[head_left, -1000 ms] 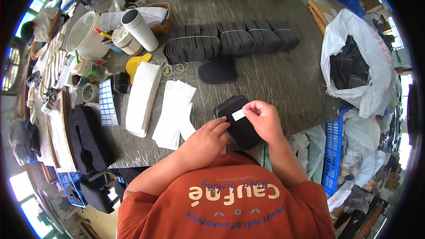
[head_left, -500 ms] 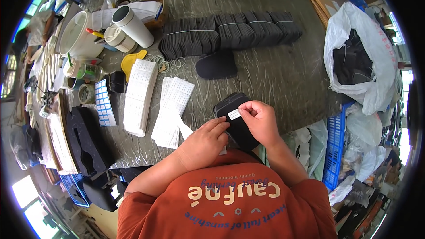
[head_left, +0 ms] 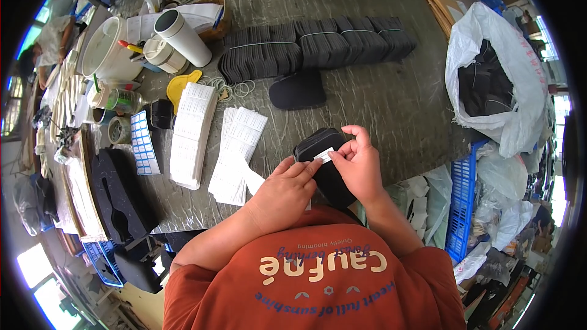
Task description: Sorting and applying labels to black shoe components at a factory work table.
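Note:
A dark pad stack [head_left: 333, 177] lies at the table's near edge, in front of my body. Above its upper face is a small white label [head_left: 324, 155] with fine print. My right hand [head_left: 359, 168] pinches the label's right end between thumb and forefinger, and another finger is raised. My left hand [head_left: 284, 186] reaches across the pads' left side, its fingers close together and curled. Its fingertips meet the label's left end, and its thumb is hidden. A bit of white paper shows beneath this hand. Left of it lie loose white label strips [head_left: 238, 146].
A taller stack of label strips [head_left: 193, 134] and a blue-and-white sticker sheet [head_left: 144, 146] lie left. Farther off are a single black pad [head_left: 298, 90] and a banded row of black pads [head_left: 318, 46]. A white flask [head_left: 183, 36] stands back left; a white sack [head_left: 458, 61] is right.
My right hand's upper finger has lifted away from the label. My left fingertips have shifted slightly right onto the label's left end, and the label is tilted a little more.

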A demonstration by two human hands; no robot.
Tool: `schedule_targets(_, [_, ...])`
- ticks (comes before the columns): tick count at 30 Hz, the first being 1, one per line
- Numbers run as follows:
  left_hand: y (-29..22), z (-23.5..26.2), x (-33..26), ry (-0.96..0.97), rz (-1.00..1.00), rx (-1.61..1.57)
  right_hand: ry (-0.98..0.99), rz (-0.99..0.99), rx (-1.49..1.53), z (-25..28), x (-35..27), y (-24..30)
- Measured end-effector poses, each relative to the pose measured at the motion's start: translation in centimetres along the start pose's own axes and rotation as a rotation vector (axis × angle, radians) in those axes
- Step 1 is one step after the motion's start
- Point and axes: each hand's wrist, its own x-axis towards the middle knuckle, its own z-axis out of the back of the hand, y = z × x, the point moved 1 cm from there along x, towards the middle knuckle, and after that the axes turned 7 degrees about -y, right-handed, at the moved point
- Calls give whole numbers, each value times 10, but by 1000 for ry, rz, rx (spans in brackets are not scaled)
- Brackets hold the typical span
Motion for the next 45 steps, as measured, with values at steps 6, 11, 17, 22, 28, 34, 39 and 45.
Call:
schedule_targets(6, [0,5,16,51,19,7,4,51,-366,2,6,6])
schedule_targets(11, [3,4,22,98,20,28,-146,419,-288,1,9,-7])
schedule_targets(17, [17,5,8,5,94,-291,-74,176,-84,10,16,-18])
schedule_targets(22, [22,6,6,-20,157,-417,-123,35,-44,52,55,-57])
schedule_targets(28, [23,34,11,-124,402,-490,-128,276,-163,51,36,-18])
schedule_targets(34, [22,46,15,-45,864,-863,453,319,137,1,-14,28])
schedule_targets(39, [24,28,10,12,694,-841,301,578,146,-5,-18,34])
schedule_targets(45, [22,24,5,-28,767,-823,358,574,143,-1,-19,29])
